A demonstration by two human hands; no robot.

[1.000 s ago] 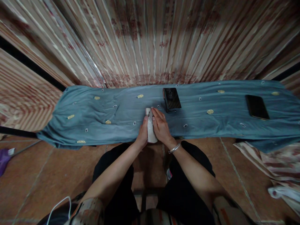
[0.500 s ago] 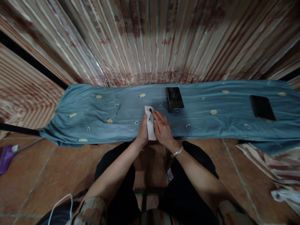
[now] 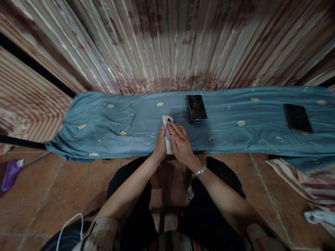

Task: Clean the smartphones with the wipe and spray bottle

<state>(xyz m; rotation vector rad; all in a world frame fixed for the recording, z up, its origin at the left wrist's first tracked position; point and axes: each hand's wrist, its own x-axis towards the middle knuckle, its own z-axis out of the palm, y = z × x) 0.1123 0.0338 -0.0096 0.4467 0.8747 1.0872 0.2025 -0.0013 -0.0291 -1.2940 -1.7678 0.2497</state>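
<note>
A white phone [image 3: 166, 122] lies back-up at the near edge of a bench draped in a blue cloth [image 3: 110, 129]. My left hand [image 3: 159, 148] grips its left side, thumb on the back. My right hand [image 3: 180, 145] lies over its right side, the forefinger touching the back near the camera lens. A silver bangle [image 3: 199, 171] circles my right wrist.
A stack of dark phones [image 3: 196, 108] sits just right of my hands, and another dark phone [image 3: 297, 118] lies far right. A striped curtain hangs behind. On the tiled floor lie a purple item [image 3: 9, 172] at left and bundled fabric [image 3: 309, 181] at right.
My right forefinger has slid up the white phone's back towards the lens. Both hands stay on the phone; the view has shifted slightly.
</note>
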